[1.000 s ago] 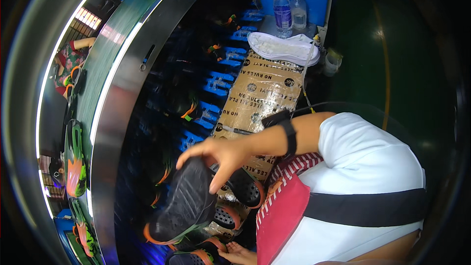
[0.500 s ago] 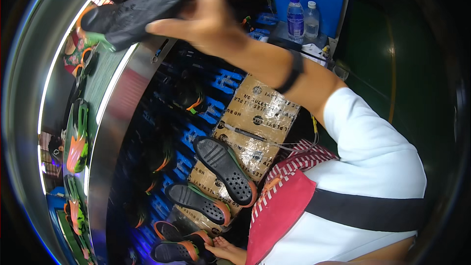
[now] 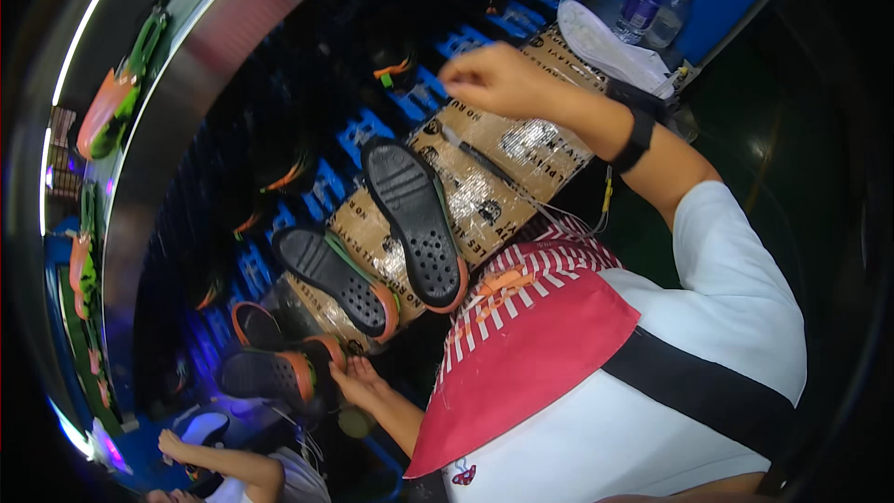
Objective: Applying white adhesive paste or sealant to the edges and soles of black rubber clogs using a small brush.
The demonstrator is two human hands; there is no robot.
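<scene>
My right hand [image 3: 498,79] hovers over the far end of the tape-covered cardboard [image 3: 531,140], fingers curled in, with nothing visible in them. Just below it lies a slim grey-handled tool [image 3: 480,156] with a thin cable. Two black shoe soles [image 3: 416,224] with orange heels, green edges and holes at the heel end rest side by side on the cardboard. My left hand [image 3: 363,384] is palm up with its fingers extended, close against the orange end of another black sole [image 3: 261,373]; whether it touches is unclear.
A curved metal-edged line [image 3: 140,144] on the left carries orange and green soles [image 3: 109,112]. Blue slatted supports [image 3: 361,132] run beside the cardboard. Two bottles [image 3: 644,5] and a white elongated item [image 3: 605,48] stand at upper right. A co-worker's arm [image 3: 219,458] shows at lower left.
My right hand has let go of the black shoe it held over the line and come back above the cardboard. The view has shifted, bringing a co-worker into sight.
</scene>
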